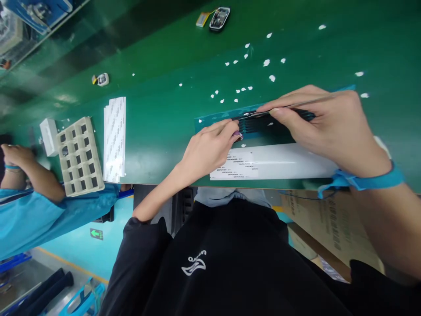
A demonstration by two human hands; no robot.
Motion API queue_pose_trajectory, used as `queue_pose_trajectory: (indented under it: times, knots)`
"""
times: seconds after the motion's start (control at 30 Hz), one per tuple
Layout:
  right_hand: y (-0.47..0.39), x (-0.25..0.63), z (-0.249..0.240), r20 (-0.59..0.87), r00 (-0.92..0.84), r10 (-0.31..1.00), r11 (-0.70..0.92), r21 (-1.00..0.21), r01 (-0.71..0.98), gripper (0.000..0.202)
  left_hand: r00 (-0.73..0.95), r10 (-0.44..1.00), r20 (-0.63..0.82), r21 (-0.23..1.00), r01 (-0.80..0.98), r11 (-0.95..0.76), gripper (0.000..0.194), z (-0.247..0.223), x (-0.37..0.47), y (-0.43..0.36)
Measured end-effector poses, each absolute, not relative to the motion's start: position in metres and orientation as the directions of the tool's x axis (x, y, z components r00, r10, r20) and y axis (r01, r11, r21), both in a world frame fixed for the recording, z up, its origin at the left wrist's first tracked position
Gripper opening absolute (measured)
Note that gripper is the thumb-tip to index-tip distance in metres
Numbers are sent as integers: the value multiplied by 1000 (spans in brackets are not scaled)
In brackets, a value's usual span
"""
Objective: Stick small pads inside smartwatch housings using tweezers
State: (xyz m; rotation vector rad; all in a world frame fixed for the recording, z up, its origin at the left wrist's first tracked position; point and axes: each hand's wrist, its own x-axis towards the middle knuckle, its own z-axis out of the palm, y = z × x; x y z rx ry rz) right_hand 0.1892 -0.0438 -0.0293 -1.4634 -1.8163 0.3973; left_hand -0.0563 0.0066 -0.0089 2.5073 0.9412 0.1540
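Green table (158, 145), head view: right hand (329, 125) pinches tweezers (305, 103), tips near left hand (208, 148), whose fingers bunch at a purplish part (237, 135) over the blue mat (210, 119), grip unclear. A tweezers slip could jab fingers or knock the part.

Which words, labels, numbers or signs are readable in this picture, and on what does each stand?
No word reads with certainty.
Floor sign: a green arrow; any writing is unreadable.
Black shirt: white logo lettering, too blurred.
Front printed sheet: repeated print, too small.
Left printed sheets: rows, too small.
Cardboard box: characters, too blurred.
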Motion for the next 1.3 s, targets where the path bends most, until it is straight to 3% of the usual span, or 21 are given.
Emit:
queue_pose_trajectory:
  times: [0.27,0.47,0.57,0.63,0.67,0.73,0.77,0.83,0.93,1.07,1.2,1.3]
  knots:
    - [-38,190,-28,359,-99,928,318,-627,711,23,800,600,16,455,528,-717,32,-19,-60,16]
    - [-23,190,-25,550,-263,792,455,-247,856,26,794,606,46,428,533,-730,37,-31,-57,24]
    - [-10,190,-12,690,-196,697,471,-234,850,24,863,491,122,428,400,-810,34,-22,-60,25]
    - [-1,188,-6,787,-151,598,540,-257,802,29,877,418,238,533,242,-811,32,-12,-63,25]
    - [4,186,-5,822,-134,553,571,-257,779,32,827,472,307,614,207,-762,33,-9,-64,26]
    - [11,181,-7,871,-118,478,614,-235,754,37,595,726,346,810,202,-551,35,-5,-66,30]
    - [14,178,-10,884,-109,454,618,-224,754,39,448,847,286,898,184,-401,35,-5,-67,34]
    - [18,172,-16,886,-92,454,607,-232,760,37,287,956,57,994,76,-82,30,-8,-68,45]
    - [16,167,-22,833,-99,544,576,-285,766,31,293,929,-227,960,-90,263,17,-13,-70,61]
    - [5,167,-18,855,-135,502,639,-261,723,41,276,919,-282,947,-74,313,11,-18,-71,69]
    - [-6,172,-17,832,-348,433,748,-116,653,60,227,935,-273,959,-11,283,5,-23,-69,67]
    - [-9,172,-27,792,-440,423,770,-59,635,56,204,943,-262,957,-71,282,7,-21,-67,62]
